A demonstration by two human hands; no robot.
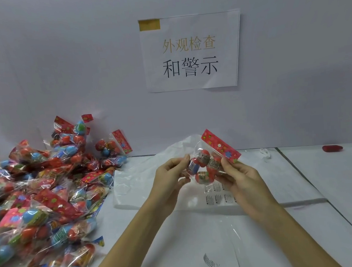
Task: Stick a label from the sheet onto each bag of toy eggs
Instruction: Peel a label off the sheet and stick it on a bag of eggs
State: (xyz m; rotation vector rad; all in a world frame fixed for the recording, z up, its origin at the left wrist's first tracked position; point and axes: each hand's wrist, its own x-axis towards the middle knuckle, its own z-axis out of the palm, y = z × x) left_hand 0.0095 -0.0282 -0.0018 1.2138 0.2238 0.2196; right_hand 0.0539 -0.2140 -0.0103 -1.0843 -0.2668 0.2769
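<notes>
1. White counter [332, 180] against a plain wall with a taped-up paper sign [190, 52].
2. We've got one bag of toy eggs [205, 165] held up, left hand [170, 176] and right hand [237, 175] both pinching it.
3. Looks like we're checking it; next we'd peel a label off the sheet [220, 197] lying right under the bag.
4. The pile of bags [45, 196] crowds the left; right side has room.

1 head view looks forward and down, close over the table [201, 247].
</notes>
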